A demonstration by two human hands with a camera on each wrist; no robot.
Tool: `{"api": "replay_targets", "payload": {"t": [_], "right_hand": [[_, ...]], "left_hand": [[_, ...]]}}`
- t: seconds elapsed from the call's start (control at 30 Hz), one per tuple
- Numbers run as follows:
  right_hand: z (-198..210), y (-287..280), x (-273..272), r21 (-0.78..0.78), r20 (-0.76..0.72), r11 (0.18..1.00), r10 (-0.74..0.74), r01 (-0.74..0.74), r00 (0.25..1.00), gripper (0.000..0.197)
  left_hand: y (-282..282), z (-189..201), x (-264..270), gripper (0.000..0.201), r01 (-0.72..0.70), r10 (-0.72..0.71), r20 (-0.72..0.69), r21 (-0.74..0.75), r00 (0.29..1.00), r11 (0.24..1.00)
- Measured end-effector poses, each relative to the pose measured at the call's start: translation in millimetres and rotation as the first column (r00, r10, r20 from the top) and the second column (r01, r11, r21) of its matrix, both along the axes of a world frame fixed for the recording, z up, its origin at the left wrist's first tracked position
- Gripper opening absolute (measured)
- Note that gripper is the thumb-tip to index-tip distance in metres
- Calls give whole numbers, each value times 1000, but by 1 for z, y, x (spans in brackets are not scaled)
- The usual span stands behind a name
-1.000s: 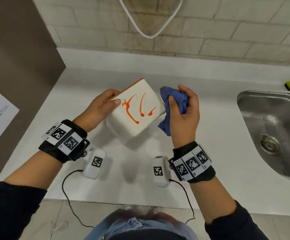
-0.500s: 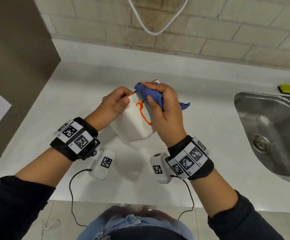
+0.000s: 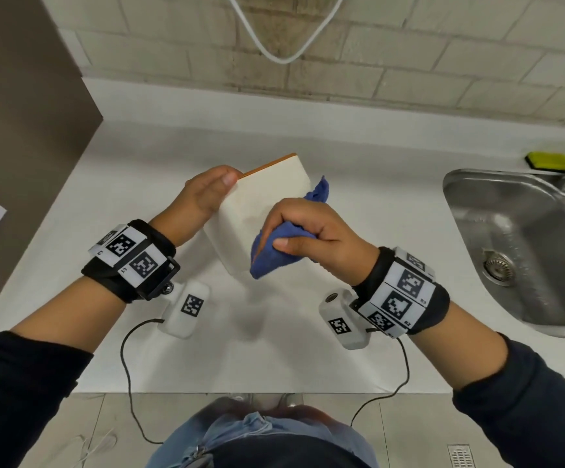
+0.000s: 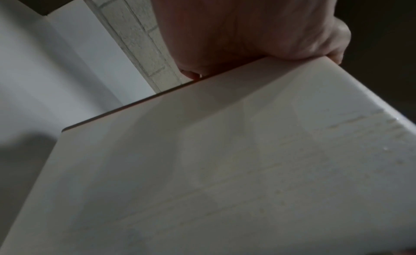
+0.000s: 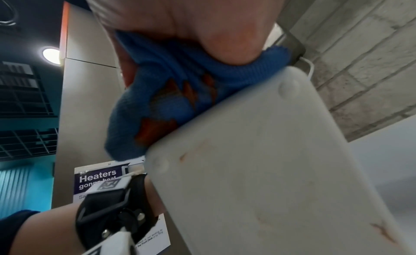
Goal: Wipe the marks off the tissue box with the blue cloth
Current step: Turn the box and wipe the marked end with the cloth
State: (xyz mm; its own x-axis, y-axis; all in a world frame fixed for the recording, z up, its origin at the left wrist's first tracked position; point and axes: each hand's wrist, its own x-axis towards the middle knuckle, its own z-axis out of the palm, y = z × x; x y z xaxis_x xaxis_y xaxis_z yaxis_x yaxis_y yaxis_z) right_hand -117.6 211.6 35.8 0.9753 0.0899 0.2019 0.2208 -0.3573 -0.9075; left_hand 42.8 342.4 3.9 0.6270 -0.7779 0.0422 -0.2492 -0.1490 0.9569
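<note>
The white tissue box (image 3: 257,204) with an orange top edge is tilted above the counter. My left hand (image 3: 206,194) grips its left side, thumb on the upper face near the orange edge. That face looks white, with no orange strokes showing in the head view. My right hand (image 3: 303,228) holds the bunched blue cloth (image 3: 274,255) and presses it against the box's lower right edge. In the right wrist view the blue cloth (image 5: 171,91) carries orange smears, and the box (image 5: 258,169) shows faint orange traces. The left wrist view shows the box's (image 4: 225,169) underside and my left hand (image 4: 247,27) on its edge.
A steel sink (image 3: 517,244) lies at the right with a yellow-green sponge (image 3: 549,162) behind it. A brown panel (image 3: 21,130) with a paper notice stands at the left. A white cable (image 3: 284,45) hangs on the brick wall. The white counter (image 3: 139,170) surrounds the box.
My right hand swept the cloth from the box's upper edge down across the marked face to its lower right edge. The bold orange strokes seen earlier no longer show on that face.
</note>
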Motion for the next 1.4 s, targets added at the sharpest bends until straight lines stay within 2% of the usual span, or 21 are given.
{"api": "replay_targets", "payload": {"t": [0.13, 0.2, 0.23, 0.27, 0.3, 0.33, 0.4, 0.47, 0.53, 0.6, 0.7, 0.73, 0.8, 0.87, 0.97, 1.03, 1.1, 1.17, 1.23, 1.33, 1.4], "right_hand": [[-3, -20, -19, -126, -2, 991, -40, 39, 999, 22], [-7, -37, -35, -141, -23, 974, -183, 178, 983, 13], [-8, -45, -43, -59, -63, 951, -308, 304, 949, 10], [-7, -51, -50, 74, -121, 890, -441, 451, 889, 12], [-7, -57, -55, 223, -190, 785, -547, 578, 815, 14], [-9, -63, -58, 396, -250, 663, -588, 635, 769, 19], [-10, -63, -57, 711, -242, 467, -540, 526, 806, 42], [-11, -58, -49, 869, -211, 307, -476, 387, 853, 63], [-10, -46, -36, 909, -187, 252, -464, 331, 866, 54], [-10, -34, -26, 880, -194, 278, -529, 385, 826, 44], [-19, -27, -26, 560, -82, 522, -738, 643, 670, 47], [-23, -27, -28, 455, 1, 596, -743, 662, 669, 49], [-29, -28, -31, 317, 127, 722, -675, 615, 727, 64], [-31, -26, -31, 197, 196, 792, -609, 578, 768, 71], [-33, -19, -34, -117, 299, 790, -550, 601, 780, 68], [-32, -17, -38, -369, 340, 739, -457, 564, 822, 62], [-32, -16, -41, -516, 356, 665, -407, 540, 841, 59], [-35, -17, -38, -532, 387, 618, -431, 579, 815, 50], [-42, -13, -34, -497, 405, 595, -485, 632, 775, 44], [-45, 1, -25, -384, 406, 598, -575, 704, 710, 42], [-40, 15, -14, -296, 412, 643, -581, 706, 702, 37]], "left_hand": [[2, -1, 0, 35, 18, -18, 15, 14, 1000, 1000], [2, -1, -1, 37, 26, -26, 19, 3, 999, 1000], [2, -1, -2, 39, 33, -33, 26, 1, 999, 999], [1, -2, -3, 41, 47, -47, 29, -1, 998, 999], [0, -2, -5, 46, 65, -65, 25, -5, 998, 998], [-1, -3, -6, 53, 82, -82, 12, -4, 997, 997], [-4, -7, -7, 63, 91, -91, -21, -2, 996, 996], [-4, -8, -8, 65, 84, -84, -14, -2, 996, 996], [-3, -7, -10, 64, 91, -91, 9, 0, 996, 996], [-2, -6, -12, 61, 102, -102, 26, 12, 994, 995], [-2, -3, -12, 59, 99, -100, 40, 20, 994, 995], [-2, -3, -12, 59, 94, -95, 39, 23, 995, 995], [-2, -3, -12, 59, 92, -94, 49, 32, 994, 995], [-2, -3, -13, 59, 98, -100, 56, 35, 993, 995], [-2, -3, -12, 60, 93, -95, 55, 31, 994, 995], [-1, -3, -12, 60, 89, -92, 74, 43, 993, 995], [0, -3, -13, 58, 84, -89, 97, 58, 991, 995], [1, -1, -14, 51, 79, -88, 132, 74, 987, 994], [-1, 1, -19, 35, 74, -88, 172, 85, 981, 994], [-4, 0, -26, 26, 23, -33, 195, 54, 980, 998], [-8, -1, -30, 22, 0, -9, 232, 40, 973, 999]]}}
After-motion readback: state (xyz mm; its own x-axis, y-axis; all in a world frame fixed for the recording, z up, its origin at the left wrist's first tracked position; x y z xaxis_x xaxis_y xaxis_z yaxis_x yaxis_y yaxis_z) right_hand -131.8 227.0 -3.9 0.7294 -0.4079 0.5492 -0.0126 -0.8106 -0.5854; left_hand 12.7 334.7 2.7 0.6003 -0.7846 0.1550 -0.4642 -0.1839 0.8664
